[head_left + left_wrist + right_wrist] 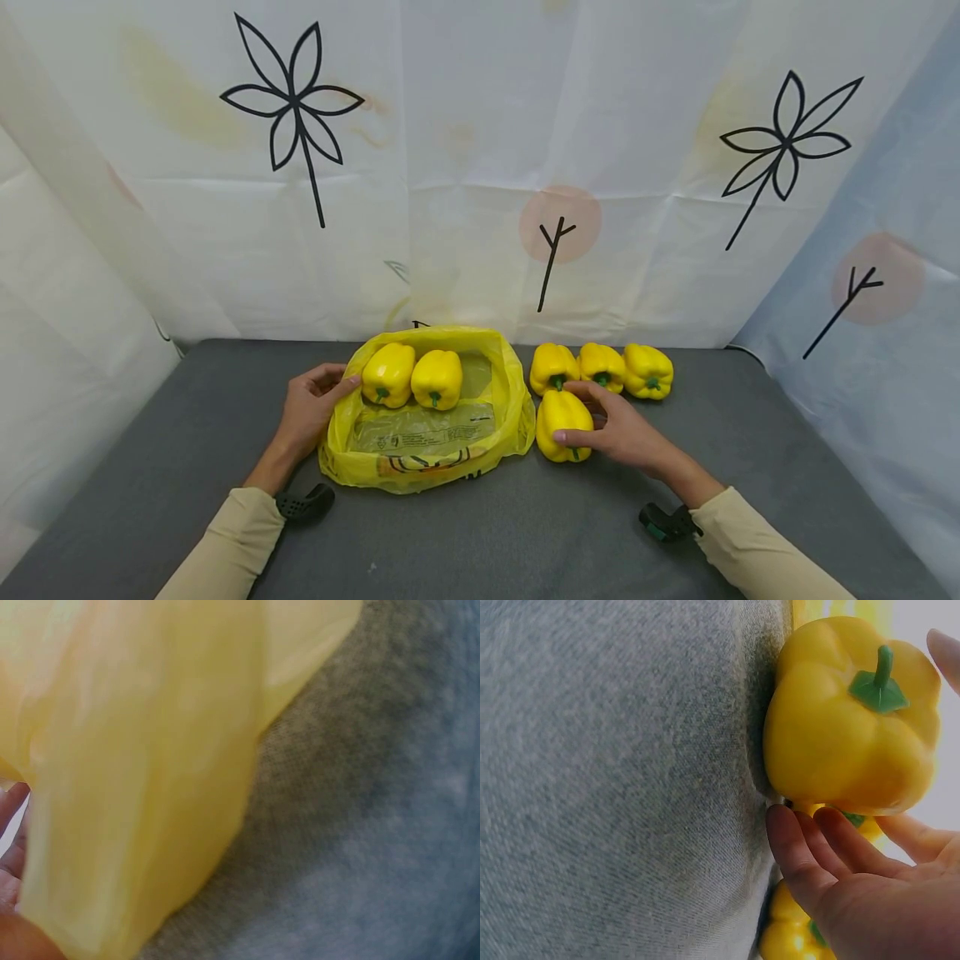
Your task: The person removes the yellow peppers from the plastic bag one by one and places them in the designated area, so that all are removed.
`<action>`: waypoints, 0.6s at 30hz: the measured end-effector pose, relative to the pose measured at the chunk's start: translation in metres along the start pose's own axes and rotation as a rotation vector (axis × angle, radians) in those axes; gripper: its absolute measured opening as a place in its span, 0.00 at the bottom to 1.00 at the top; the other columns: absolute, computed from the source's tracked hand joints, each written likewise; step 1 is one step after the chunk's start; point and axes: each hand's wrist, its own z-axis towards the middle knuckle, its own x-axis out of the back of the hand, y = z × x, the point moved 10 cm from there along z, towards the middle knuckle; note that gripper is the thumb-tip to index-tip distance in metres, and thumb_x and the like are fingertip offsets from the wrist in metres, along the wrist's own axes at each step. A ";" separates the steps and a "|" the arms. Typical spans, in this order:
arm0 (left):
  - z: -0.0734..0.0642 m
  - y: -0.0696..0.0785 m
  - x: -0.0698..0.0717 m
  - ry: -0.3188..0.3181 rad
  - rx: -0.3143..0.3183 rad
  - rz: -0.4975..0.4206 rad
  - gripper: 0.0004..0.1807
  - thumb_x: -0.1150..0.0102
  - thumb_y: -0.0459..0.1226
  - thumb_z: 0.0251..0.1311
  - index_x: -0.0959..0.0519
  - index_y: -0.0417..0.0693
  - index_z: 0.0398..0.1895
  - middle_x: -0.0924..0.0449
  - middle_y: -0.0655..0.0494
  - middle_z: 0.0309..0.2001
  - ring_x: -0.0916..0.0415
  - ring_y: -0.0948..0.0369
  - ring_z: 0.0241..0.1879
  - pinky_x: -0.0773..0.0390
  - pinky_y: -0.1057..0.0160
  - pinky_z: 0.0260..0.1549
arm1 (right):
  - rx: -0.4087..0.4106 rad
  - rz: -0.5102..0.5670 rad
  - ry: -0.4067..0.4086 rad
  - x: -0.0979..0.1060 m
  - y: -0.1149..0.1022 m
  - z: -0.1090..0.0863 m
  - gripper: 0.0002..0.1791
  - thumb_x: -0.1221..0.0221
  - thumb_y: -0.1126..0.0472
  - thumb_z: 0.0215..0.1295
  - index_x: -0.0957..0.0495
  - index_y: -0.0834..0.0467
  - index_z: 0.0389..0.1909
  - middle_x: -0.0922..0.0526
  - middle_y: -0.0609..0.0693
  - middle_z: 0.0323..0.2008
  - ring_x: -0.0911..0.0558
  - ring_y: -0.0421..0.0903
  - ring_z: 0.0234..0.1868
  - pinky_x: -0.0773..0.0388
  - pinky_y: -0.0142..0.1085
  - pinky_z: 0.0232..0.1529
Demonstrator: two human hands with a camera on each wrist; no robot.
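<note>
A yellow plastic bag point(420, 467) lies with its mouth spread wide, and two yellow bell peppers point(437, 380) rest inside toward its back left. At the bag's left rim my left hand point(311, 410) pinches the plastic between thumb and fingers; in the left wrist view the bag point(142, 772) hides most of that hand. Just right of the bag lies another yellow bell pepper point(562, 423). My right hand point(626, 427) reaches around it, fingers along its side. In the right wrist view, the thumb point(946, 656) stands slightly off this pepper point(840, 735).
Three more yellow bell peppers point(601, 367) sit in a row behind the right hand. A dark grey cloth covers the table point(465, 550). Behind it hangs a white curtain point(465, 125) with plant drawings, and more fabric closes off both sides.
</note>
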 end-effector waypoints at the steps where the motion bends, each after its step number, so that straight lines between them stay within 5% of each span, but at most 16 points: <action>1: 0.000 0.000 0.000 -0.001 0.002 0.000 0.19 0.37 0.36 0.70 0.22 0.26 0.54 0.19 0.59 0.38 0.20 0.65 0.37 0.17 0.69 0.36 | 0.004 0.002 0.000 0.000 0.000 0.000 0.48 0.31 0.48 0.65 0.44 0.63 0.77 0.38 0.63 0.74 0.31 0.63 0.69 0.23 0.52 0.59; 18: -0.001 0.000 0.000 -0.009 -0.002 0.007 0.19 0.38 0.35 0.70 0.22 0.26 0.54 0.19 0.60 0.38 0.21 0.66 0.37 0.17 0.70 0.35 | 0.027 0.002 0.036 0.021 -0.011 -0.009 0.45 0.31 0.50 0.66 0.43 0.64 0.76 0.34 0.64 0.71 0.30 0.64 0.68 0.26 0.54 0.62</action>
